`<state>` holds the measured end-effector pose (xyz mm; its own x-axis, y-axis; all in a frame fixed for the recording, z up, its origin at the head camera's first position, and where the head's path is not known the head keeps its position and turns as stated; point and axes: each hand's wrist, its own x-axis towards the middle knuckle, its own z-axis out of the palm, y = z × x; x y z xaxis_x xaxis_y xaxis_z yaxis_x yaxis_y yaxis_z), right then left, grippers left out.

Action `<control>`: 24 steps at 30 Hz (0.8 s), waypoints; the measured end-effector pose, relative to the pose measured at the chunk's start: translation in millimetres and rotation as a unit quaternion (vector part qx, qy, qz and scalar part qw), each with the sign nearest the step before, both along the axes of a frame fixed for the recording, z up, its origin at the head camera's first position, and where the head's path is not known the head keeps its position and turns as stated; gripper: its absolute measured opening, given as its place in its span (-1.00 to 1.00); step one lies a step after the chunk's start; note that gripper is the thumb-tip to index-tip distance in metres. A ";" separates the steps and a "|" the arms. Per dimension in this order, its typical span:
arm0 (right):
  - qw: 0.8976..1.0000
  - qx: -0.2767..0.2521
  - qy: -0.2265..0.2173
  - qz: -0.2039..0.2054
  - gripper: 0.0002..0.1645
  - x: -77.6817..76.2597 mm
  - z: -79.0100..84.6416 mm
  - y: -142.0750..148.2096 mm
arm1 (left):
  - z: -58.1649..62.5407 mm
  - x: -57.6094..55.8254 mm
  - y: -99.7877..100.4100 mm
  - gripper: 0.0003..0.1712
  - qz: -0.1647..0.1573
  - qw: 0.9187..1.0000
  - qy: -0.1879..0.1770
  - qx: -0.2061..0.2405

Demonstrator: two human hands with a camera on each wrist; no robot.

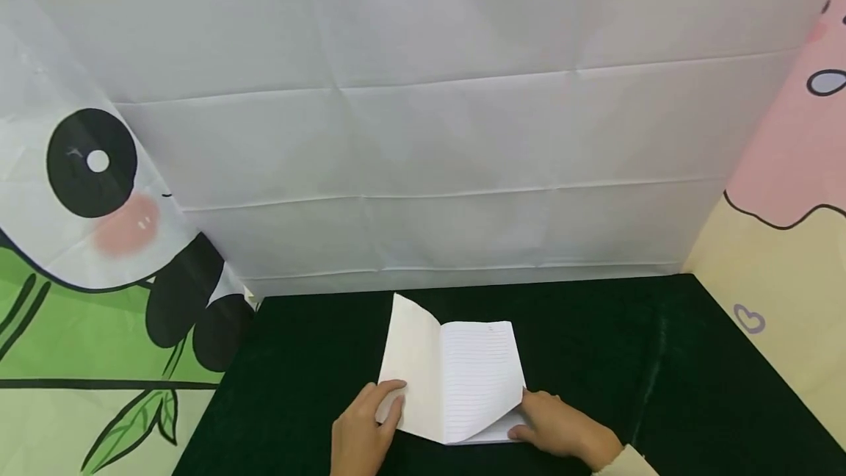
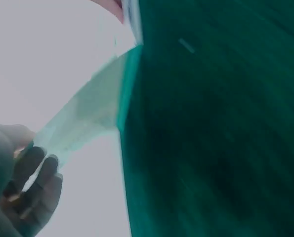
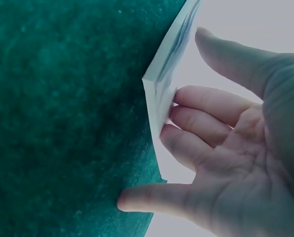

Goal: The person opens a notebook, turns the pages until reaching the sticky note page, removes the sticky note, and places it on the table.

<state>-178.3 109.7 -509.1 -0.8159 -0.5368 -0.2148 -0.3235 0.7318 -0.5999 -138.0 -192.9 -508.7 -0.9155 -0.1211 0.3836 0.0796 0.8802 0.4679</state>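
Note:
A notebook with lined pages lies spread on a dark green cloth, its pale cover turned up to the left. My left hand grips that cover by its outer edge; in the left wrist view the cover slants up from the cloth to the hand. At the notebook's lower right corner is my right hand, beside a lifted page whose bottom corner curls up. The right wrist view shows this hand with thumb spread apart and several fingertips touching the notebook's edge.
The dark green cloth covers the table. Behind it hangs a creased white sheet. A cartoon panda panel stands at the left, and a pink and cream panel at the right.

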 end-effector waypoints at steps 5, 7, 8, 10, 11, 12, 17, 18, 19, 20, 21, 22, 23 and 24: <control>0.999 -0.008 -0.002 -0.047 -0.14 -1.5 -1.3 2.5 | -11.7 -0.2 -25.0 -0.68 0.023 0.991 -0.131 -0.029; 0.997 -0.017 0.012 -0.071 -0.04 -2.3 -1.7 3.3 | -15.6 -1.2 -30.4 -0.63 0.012 0.984 -0.172 -0.040; 0.996 -0.020 0.022 -0.078 0.00 -2.3 -1.6 4.3 | -17.3 -1.6 -31.4 -0.61 0.004 0.981 -0.187 -0.047; 0.996 -0.030 0.036 -0.079 0.06 -2.8 -2.0 5.2 | -20.9 -2.4 -32.2 -0.58 -0.006 0.976 -0.206 -0.065; 0.996 -0.031 0.045 -0.071 0.04 -3.5 -2.6 5.4 | -22.5 -2.7 -32.0 -0.57 -0.006 0.975 -0.208 -0.073; 0.996 -0.029 0.052 -0.061 -0.03 -3.7 -3.4 5.7 | -24.1 -3.0 -31.1 -0.56 -0.005 0.975 -0.207 -0.081; 0.997 -0.026 0.058 -0.033 -0.43 -2.3 -7.2 7.4 | -31.6 -5.3 -18.3 -0.48 -0.010 0.978 -0.183 -0.100; 0.997 -0.024 0.061 -0.032 -0.40 -1.6 -7.6 7.8 | -32.5 -6.3 -14.9 -0.48 -0.021 0.979 -0.175 -0.101; 0.997 -0.023 0.068 -0.029 -0.43 -1.2 -7.9 8.0 | -33.0 -7.8 -11.7 -0.49 -0.038 0.980 -0.168 -0.102; 0.997 -0.020 0.077 -0.025 -0.46 -0.9 -8.2 8.2 | -32.5 -9.5 -8.5 -0.51 -0.060 0.979 -0.164 -0.103; 0.996 -0.016 0.087 -0.018 -0.48 -1.1 -8.3 8.0 | -32.1 -11.5 -5.7 -0.54 -0.090 0.978 -0.159 -0.106; 0.995 -0.013 0.095 -0.009 -0.55 -1.4 -8.3 7.7 | -31.5 -13.2 -2.7 -0.55 -0.123 0.973 -0.156 -0.114; 0.995 -0.009 0.102 0.002 -0.55 -2.0 -8.6 6.9 | -30.4 -14.8 0.4 -0.54 -0.155 0.968 -0.159 -0.119; 0.994 -0.007 0.111 0.014 -0.58 -2.7 -8.9 5.9 | -29.2 -16.3 3.7 -0.49 -0.187 0.961 -0.166 -0.117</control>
